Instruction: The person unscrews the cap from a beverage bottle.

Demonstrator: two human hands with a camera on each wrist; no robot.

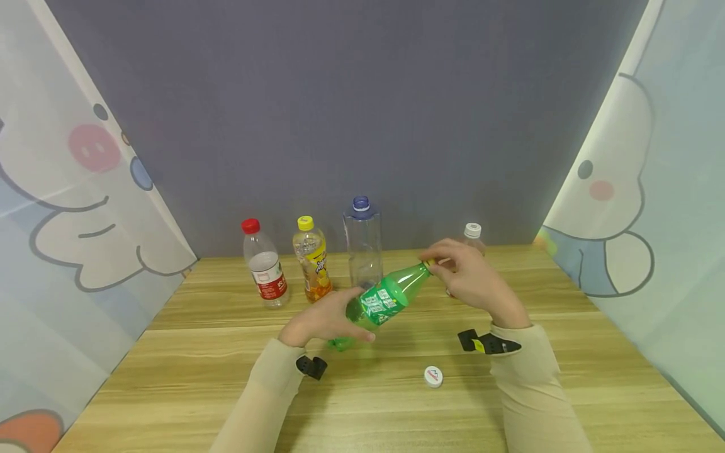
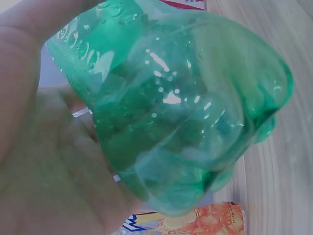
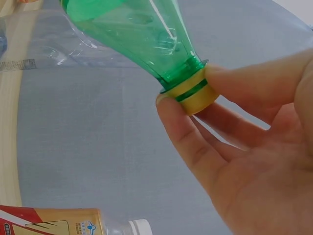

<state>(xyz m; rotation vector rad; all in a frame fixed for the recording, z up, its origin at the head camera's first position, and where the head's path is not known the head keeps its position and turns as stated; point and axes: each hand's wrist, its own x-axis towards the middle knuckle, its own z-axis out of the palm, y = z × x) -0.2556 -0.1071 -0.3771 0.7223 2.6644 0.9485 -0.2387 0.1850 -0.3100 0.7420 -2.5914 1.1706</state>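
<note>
Above the middle of the wooden table point(image 1: 226, 390), seen from the head camera, the left hand point(image 1: 323, 322) wraps the lower body of a green translucent plastic bottle point(image 1: 385, 299) held tilted, neck up to the right, while the right hand point(image 1: 470, 277) pinches its neck end. Along the far edge stand a clear bottle with a red cap point(image 1: 264, 264), a yellow-capped bottle with orange contents point(image 1: 311, 261), a tall clear bottle with a blue neck point(image 1: 362, 242) and, half hidden behind the right hand, a white-capped bottle point(image 1: 472, 233). A loose white cap point(image 1: 433, 376) lies near, on the right. From the left wrist, the bottle's lumpy base point(image 2: 195, 112) rests against the palm point(image 2: 44, 171), fingers closed round it. From the right wrist, thumb and fingertips point(image 3: 171, 110) clamp the yellow screw cap point(image 3: 195, 93), which sits on the neck with its ring against the shoulder; judging by that, the cap is on or nearly on, and whether it is fully tight cannot be told.
</note>
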